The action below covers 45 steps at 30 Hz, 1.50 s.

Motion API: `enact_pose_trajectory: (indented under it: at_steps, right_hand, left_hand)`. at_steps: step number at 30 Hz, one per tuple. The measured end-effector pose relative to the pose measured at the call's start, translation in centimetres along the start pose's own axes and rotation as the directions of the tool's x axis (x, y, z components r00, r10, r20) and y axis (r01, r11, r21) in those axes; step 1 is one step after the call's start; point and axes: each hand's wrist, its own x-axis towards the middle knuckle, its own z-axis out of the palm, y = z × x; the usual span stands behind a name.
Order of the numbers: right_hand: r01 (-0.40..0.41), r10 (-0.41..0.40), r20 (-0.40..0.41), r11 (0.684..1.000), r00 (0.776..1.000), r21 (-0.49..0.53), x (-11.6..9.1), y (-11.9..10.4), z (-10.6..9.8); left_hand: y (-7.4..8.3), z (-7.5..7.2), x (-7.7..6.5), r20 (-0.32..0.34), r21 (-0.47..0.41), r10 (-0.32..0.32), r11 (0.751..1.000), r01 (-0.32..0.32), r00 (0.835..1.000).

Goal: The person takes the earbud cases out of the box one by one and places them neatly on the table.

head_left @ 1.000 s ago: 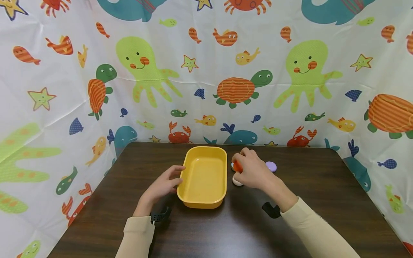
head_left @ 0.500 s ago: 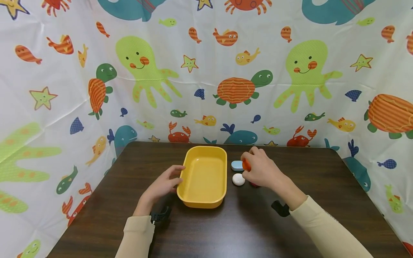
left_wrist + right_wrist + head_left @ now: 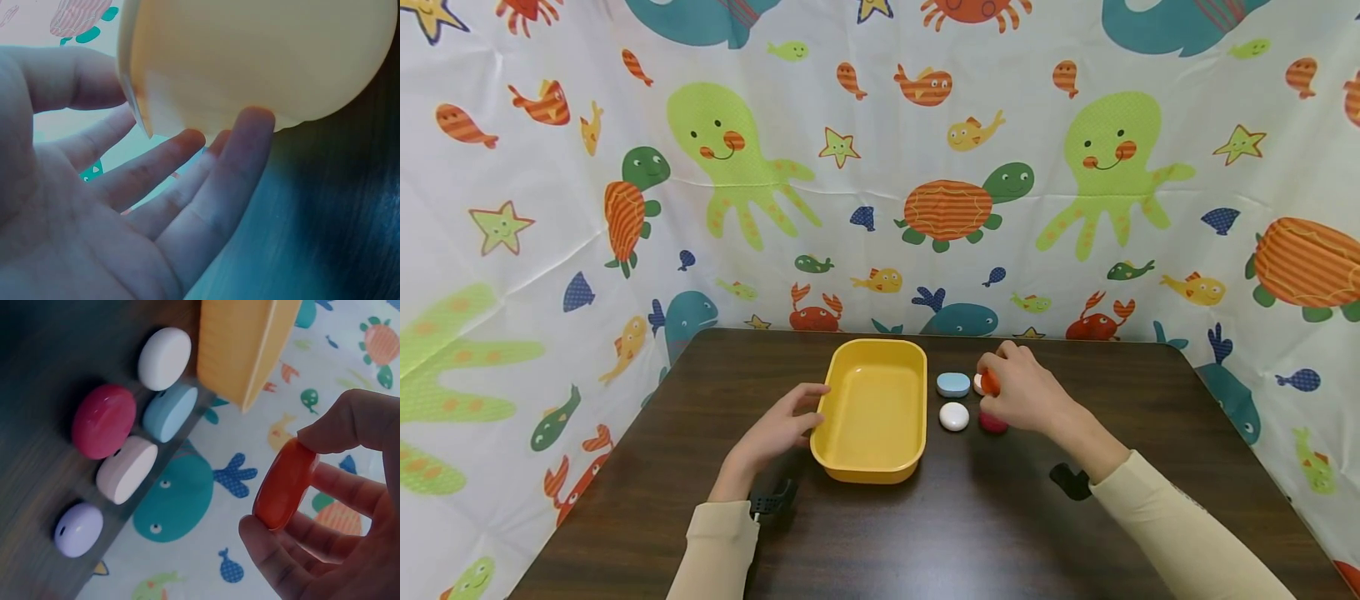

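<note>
Between thumb and fingertips, my right hand (image 3: 1028, 390) pinches a smooth orange-red oval piece (image 3: 285, 484), held up over the small pieces at the back of the table. Five-sided views are lacking, but the right wrist view shows a white piece (image 3: 164, 359), a light blue piece (image 3: 170, 412), a crimson piece (image 3: 104, 422), a pale pink piece (image 3: 127, 469) and a lilac piece (image 3: 79, 529) with a small dark hole. My left hand (image 3: 778, 429) rests against the left side of a yellow tray (image 3: 876, 417), its extended fingers touching the outer wall.
The dark wooden table (image 3: 917, 550) ends at a white curtain (image 3: 865, 183) printed with sea animals. The tray's raised rim stands just left of the small pieces. A dark wrist strap (image 3: 1070, 482) shows at my right wrist.
My right hand has moved right with the orange-red piece, uncovering the light blue, white and crimson pieces and part of the pale pink one. The left hand has stayed at the tray.
</note>
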Motion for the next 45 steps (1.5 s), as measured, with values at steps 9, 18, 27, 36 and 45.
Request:
enact_pose_trajectory:
  at_steps: [9, 18, 27, 36, 45]
  right_hand:
    - [-0.022, 0.022, 0.031, 1.000, 0.999, -0.009, -0.2, 1.3, 0.1]
    - [-0.029, 0.030, 0.040, 0.999, 0.999, -0.043, -0.3, 2.9, 0.7]
    - [-0.071, 0.074, 0.062, 0.996, 0.995, -0.053, -0.3, 4.5, 1.4]
    - [-0.105, 0.109, 0.080, 0.993, 0.991, -0.054, -0.4, 6.2, 2.1]
    - [-0.117, 0.120, 0.092, 0.992, 0.988, -0.043, -0.9, 7.3, 2.8]
  left_hand:
    - [-0.1, 0.1, 0.0, 0.000, 0.001, 0.001, 1.000, -0.001, 1.000]
    - [-0.1, 0.2, -0.2, 0.000, -0.003, 0.001, 1.000, -0.001, 1.000]
    - [0.0, 0.4, -0.4, -0.006, -0.003, -0.007, 1.000, 0.007, 1.000]
    - [-0.1, 0.4, -0.6, -0.010, -0.011, -0.008, 1.000, 0.008, 1.000]
    - [0.1, 0.5, -0.7, -0.007, -0.010, -0.004, 1.000, 0.004, 1.000]
